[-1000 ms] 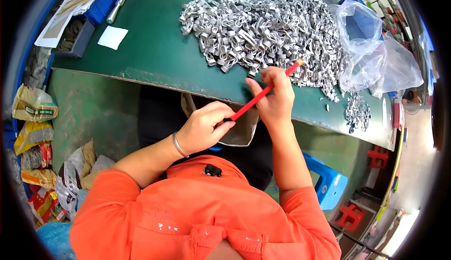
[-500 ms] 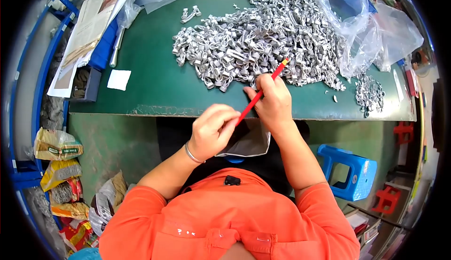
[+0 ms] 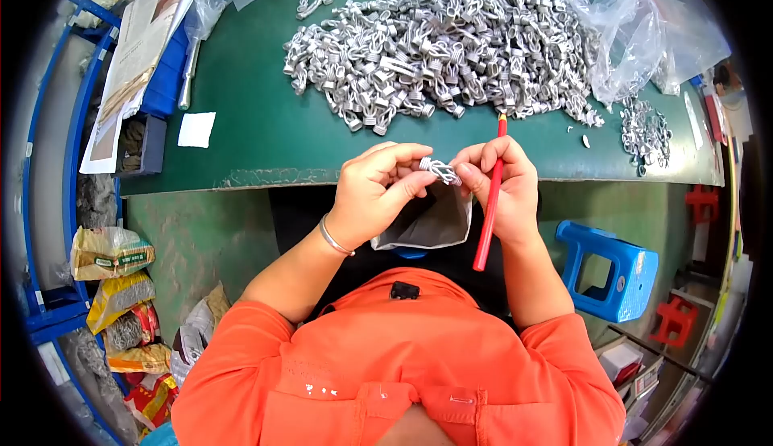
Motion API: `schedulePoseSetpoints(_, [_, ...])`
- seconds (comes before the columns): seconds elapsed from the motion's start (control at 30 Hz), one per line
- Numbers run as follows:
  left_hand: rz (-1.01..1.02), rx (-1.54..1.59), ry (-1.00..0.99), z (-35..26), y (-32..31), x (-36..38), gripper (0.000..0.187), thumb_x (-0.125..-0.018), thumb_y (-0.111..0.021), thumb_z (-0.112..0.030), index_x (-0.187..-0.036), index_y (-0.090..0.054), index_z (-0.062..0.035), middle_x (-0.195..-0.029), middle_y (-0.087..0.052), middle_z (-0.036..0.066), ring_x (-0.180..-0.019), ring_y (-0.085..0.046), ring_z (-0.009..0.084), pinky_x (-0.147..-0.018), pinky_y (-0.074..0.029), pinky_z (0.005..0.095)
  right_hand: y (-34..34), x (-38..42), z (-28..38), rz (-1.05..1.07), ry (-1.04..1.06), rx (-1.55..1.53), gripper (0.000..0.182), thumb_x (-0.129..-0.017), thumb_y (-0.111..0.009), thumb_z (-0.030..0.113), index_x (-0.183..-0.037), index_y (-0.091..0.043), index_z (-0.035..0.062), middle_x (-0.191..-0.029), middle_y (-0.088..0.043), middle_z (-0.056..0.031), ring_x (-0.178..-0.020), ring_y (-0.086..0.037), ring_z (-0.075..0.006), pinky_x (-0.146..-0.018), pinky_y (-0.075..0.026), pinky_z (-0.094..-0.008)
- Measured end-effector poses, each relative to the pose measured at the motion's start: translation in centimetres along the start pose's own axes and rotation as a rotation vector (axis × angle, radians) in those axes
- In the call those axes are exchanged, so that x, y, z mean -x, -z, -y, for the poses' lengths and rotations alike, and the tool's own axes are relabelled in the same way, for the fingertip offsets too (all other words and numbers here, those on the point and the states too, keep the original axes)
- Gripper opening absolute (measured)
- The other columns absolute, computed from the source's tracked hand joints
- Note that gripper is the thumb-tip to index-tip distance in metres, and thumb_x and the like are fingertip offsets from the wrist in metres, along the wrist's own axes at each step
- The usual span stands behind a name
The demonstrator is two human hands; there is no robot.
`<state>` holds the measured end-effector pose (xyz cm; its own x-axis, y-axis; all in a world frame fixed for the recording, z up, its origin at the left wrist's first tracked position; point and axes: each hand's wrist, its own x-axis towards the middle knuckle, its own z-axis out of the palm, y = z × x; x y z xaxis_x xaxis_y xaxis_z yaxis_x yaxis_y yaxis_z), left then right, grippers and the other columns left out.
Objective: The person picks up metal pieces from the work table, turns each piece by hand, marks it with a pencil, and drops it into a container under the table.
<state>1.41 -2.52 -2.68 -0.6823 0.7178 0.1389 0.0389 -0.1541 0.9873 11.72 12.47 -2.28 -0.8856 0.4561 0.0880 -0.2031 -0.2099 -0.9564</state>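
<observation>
Between the fingertips of both hands is a small grey looped piece with a ribbed end (image 3: pixel 440 170), held just off the table's front edge. My left hand (image 3: pixel 372 184) pinches its ribbed end. With thumb and forefinger, my right hand (image 3: pixel 506 180) grips the other end. Also held in my right hand is a long red pencil-like stick (image 3: pixel 488 233), its yellowish tip pointing towards the table and its lower end hanging down. Beyond the hands, a large heap of similar grey pieces (image 3: pixel 435 59) lies on the green table (image 3: pixel 250 108).
An open grey bag (image 3: pixel 431 229) sits below my hands. Clear plastic bags (image 3: pixel 628 43) and a small pile of rings (image 3: pixel 644 136) lie at the right. A white paper square (image 3: pixel 196 130) lies left. A blue stool (image 3: pixel 620 281) stands on the floor at right.
My left hand has moved forward from the stick's lower end to the grey piece. The stick has swung steeper in my right hand, which has come back towards me. The view has shifted slightly.
</observation>
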Motion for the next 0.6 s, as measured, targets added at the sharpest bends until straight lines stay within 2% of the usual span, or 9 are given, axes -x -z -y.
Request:
schedulePoseSetpoints(0.17, [-0.013,0.167,0.085,-0.3,0.0,1.1,0.021,-0.082,-0.064,0.005,-0.103,-0.061,0.0058,-0.090,-0.060,0.009,-0.073,-0.063,0.0124,-0.065,-0.054,0.0221,-0.5,0.6,0.2,-0.030,-0.061,0.021,0.018,-0.088,-0.058,-0.001,-0.084,-0.042,0.0050,-0.086,-0.063,-0.0110,-0.066,-0.057,-0.0082,-0.054,-0.046,-0.0190])
schedulePoseSetpoints(0.23, [-0.005,0.000,-0.119,-0.2,0.2,1.2,0.022,-0.078,-0.066,0.008,-0.099,-0.060,0.0069,-0.094,-0.060,0.012,-0.077,-0.064,0.0146,-0.066,-0.054,0.0228,-0.5,0.8,0.1,0.069,-0.063,-0.015,0.018,-0.088,-0.058,-0.001,-0.084,-0.042,0.0046,-0.087,-0.063,-0.0114,-0.069,-0.059,-0.0095,-0.055,-0.046,-0.0189])
schedulePoseSetpoints(0.27, [-0.008,-0.001,-0.114,-0.1,0.1,1.3,0.022,-0.078,-0.066,0.008,-0.099,-0.060,0.0069,-0.094,-0.060,0.012,-0.077,-0.064,0.0146,-0.066,-0.054,0.0228,-0.2,0.8,-0.4,0.098,-0.033,-0.053,0.020,-0.085,-0.061,-0.003,-0.085,-0.042,0.0044,-0.091,-0.062,-0.0128,-0.073,-0.060,-0.0118,-0.059,-0.049,-0.0206])
schedulePoseSetpoints(0.3, [-0.028,-0.055,-0.198,-0.2,0.0,1.3,0.022,-0.077,-0.067,0.009,-0.098,-0.060,0.0066,-0.094,-0.059,0.012,-0.078,-0.063,0.0154,-0.067,-0.054,0.0235,-0.2,0.9,-0.9,0.099,-0.038,-0.055,0.020,-0.085,-0.061,-0.003,-0.085,-0.042,0.0044,-0.091,-0.062,-0.0128,-0.073,-0.060,-0.0118,-0.059,-0.049,-0.0206])
schedulePoseSetpoints(0.33, [-0.047,-0.108,-0.282,-0.2,0.0,1.3,0.023,-0.075,-0.068,0.011,-0.096,-0.060,0.0064,-0.094,-0.059,0.013,-0.079,-0.063,0.0162,-0.068,-0.055,0.0241,-0.3,0.9,-1.3,0.101,0.074,-0.027,0.022,-0.083,-0.062,-0.005,-0.084,-0.042,0.0046,-0.093,-0.061,-0.0136,-0.075,-0.060,-0.0132,-0.061,-0.050,-0.0218])
schedulePoseSetpoints(0.37, [-0.050,-0.108,-0.278,-0.3,0.1,1.3,0.023,-0.075,-0.068,0.011,-0.096,-0.060,0.0064,-0.094,-0.059,0.013,-0.079,-0.063,0.0162,-0.068,-0.055,0.0241,-0.3,0.9,-1.8,0.102,0.186,0.001,0.025,-0.081,-0.064,-0.006,-0.084,-0.042,0.0048,-0.095,-0.060,-0.0144,-0.078,-0.061,-0.0147,-0.064,-0.051,-0.0231])
schedulePoseSetpoints(0.43, [0.019,-0.285,-0.411,-0.3,0.6,1.2,0.024,-0.073,-0.068,0.012,-0.095,-0.061,0.0057,-0.094,-0.059,0.013,-0.082,-0.063,0.0172,-0.069,-0.055,0.0252,-0.1,1.0,-2.3,0.094,0.252,0.078,0.030,-0.077,-0.067,-0.009,-0.084,-0.041,0.0046,-0.097,-0.059,-0.0161,-0.081,-0.061,-0.0172,-0.068,-0.052,-0.0258])
schedulePoseSetpoints(0.5, [-0.031,-0.232,-0.380,0.0,0.2,1.4,0.024,-0.072,-0.070,0.009,-0.093,-0.063,0.0030,-0.094,-0.061,0.012,-0.079,-0.063,0.0161,-0.067,-0.054,0.0248,-0.1,1.0,-2.3,0.066,0.416,0.183,0.034,-0.074,-0.069,-0.010,-0.084,-0.040,0.0043,-0.097,-0.059,-0.0171,-0.080,-0.061,-0.0179,-0.067,-0.053,-0.0267])
schedulePoseSetpoints(0.6, [-0.074,-0.185,-0.336,0.5,0.2,1.6,0.022,-0.071,-0.072,0.007,-0.091,-0.065,0.0002,-0.094,-0.062,0.011,-0.075,-0.063,0.0152,-0.064,-0.053,0.0241,0.0,1.2,-1.6,0.072,0.517,0.287,0.039,-0.070,-0.074,-0.008,-0.084,-0.040,0.0042,-0.095,-0.060,-0.0181,-0.076,-0.062,-0.0181,-0.064,-0.054,-0.0273])
